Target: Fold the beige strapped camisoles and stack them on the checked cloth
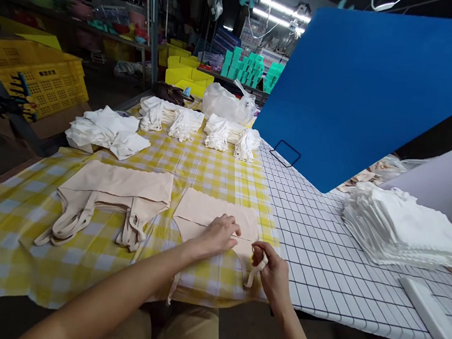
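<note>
A beige strappy camisole (195,210) lies on the yellow checked cloth in front of me, its scalloped edge away from me. My left hand (221,234) rests on its middle, fingers apart and slightly bent. At the camisole's right side, my right hand (273,269) pinches a thin beige shoulder strap (253,276), whose loop hangs below the fingers. Another strap (173,288) dangles over the table's front edge. To the left lies a stack of beige camisoles (117,182) with their straps gathered toward me.
Folded white garment bundles (186,122) line the back, beside a loose white heap (107,130). On the right are a tall white stack (403,222), a white bar-shaped object (433,313) and a large slanted blue board (372,89). A yellow crate (50,74) stands at left.
</note>
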Tool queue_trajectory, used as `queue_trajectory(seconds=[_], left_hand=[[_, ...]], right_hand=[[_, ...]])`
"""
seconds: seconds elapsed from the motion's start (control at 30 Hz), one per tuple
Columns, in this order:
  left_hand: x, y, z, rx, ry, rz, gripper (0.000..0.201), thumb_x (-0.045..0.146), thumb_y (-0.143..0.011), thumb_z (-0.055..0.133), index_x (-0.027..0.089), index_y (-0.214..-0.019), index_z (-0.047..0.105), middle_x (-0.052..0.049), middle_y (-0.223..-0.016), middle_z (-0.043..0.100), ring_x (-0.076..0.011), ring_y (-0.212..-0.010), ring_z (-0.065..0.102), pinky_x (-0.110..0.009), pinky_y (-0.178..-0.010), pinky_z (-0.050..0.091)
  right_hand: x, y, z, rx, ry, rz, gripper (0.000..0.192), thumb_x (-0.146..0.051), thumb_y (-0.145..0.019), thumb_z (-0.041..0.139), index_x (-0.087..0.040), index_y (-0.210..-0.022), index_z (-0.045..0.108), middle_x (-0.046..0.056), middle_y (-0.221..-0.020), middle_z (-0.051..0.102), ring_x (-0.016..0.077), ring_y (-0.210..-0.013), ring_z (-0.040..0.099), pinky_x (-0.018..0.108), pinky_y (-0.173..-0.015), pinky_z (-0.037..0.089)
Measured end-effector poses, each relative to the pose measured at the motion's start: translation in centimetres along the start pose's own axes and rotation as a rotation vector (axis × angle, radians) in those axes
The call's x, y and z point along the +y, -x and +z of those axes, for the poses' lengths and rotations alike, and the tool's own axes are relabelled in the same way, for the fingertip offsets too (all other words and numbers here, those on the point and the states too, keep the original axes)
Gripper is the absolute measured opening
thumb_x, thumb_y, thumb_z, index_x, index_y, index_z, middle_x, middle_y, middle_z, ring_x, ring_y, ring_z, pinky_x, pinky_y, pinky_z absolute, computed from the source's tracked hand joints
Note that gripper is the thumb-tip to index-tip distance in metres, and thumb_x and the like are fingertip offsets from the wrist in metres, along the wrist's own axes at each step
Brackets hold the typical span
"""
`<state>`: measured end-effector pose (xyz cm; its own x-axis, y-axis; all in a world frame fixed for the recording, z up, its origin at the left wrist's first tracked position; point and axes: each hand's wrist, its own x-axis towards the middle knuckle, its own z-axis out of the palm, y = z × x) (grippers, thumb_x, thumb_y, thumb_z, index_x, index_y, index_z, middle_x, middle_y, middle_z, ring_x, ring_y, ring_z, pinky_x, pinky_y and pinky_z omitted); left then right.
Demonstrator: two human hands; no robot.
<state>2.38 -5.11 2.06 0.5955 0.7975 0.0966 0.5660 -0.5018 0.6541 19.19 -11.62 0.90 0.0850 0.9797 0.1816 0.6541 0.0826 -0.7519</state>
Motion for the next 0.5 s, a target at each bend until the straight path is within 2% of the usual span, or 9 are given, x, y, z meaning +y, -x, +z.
queue_trajectory(seconds=[0.13,0.23,0.33,0.5], left_hand=[[-2.2,-1.2,0.6,-0.07,-0.336,0.126,0.016,0.014,-0.081,0.048,0.013,-0.089,0.062,-0.01,-0.098,0.057,-0.0219,-0.096,0.05,-0.031,-0.078,0.045],[-2.5,-1.6,1.2,-0.083,-0.451,0.167,0.021,0.008,-0.083,0.041,0.013,-0.084,0.062,-0.011,-0.094,0.058,-0.0217,-0.093,0.051,-0.03,-0.071,0.046],[-2.8,-2.0,1.4,-0.045,-0.386,0.14,0.02,0.009,-0.082,0.044,0.014,-0.082,0.063,-0.009,-0.093,0.059,-0.0206,-0.092,0.051,-0.029,-0.071,0.045],[-4.0,-2.7,1.9,0.049,-0.108,0.056,0.014,0.017,-0.08,0.052,0.016,-0.082,0.066,-0.005,-0.089,0.059,-0.019,-0.091,0.05,-0.028,-0.076,0.043]], right_hand=[[-0.7,-1.2,0.7,-0.089,-0.363,0.18,0.03,-0.047,-0.074,0.056,-0.017,-0.078,0.054,0.004,-0.064,0.06,0.0156,-0.055,0.054,0.026,-0.052,0.043],[-0.9,-2.0,1.0,-0.142,-0.412,0.234,0.031,-0.047,-0.07,0.06,-0.017,-0.076,0.054,0.005,-0.067,0.063,0.0154,-0.055,0.055,0.027,-0.053,0.045],[-0.5,-2.9,1.3,-0.156,-0.278,0.224,0.026,-0.043,-0.071,0.057,-0.017,-0.072,0.057,0.004,-0.063,0.063,0.0175,-0.057,0.056,0.03,-0.057,0.045],[0.1,-4.3,2.0,-0.064,-0.072,0.086,0.021,-0.036,-0.069,0.053,-0.018,-0.069,0.063,0.006,-0.072,0.067,0.0214,-0.071,0.06,0.032,-0.066,0.044]])
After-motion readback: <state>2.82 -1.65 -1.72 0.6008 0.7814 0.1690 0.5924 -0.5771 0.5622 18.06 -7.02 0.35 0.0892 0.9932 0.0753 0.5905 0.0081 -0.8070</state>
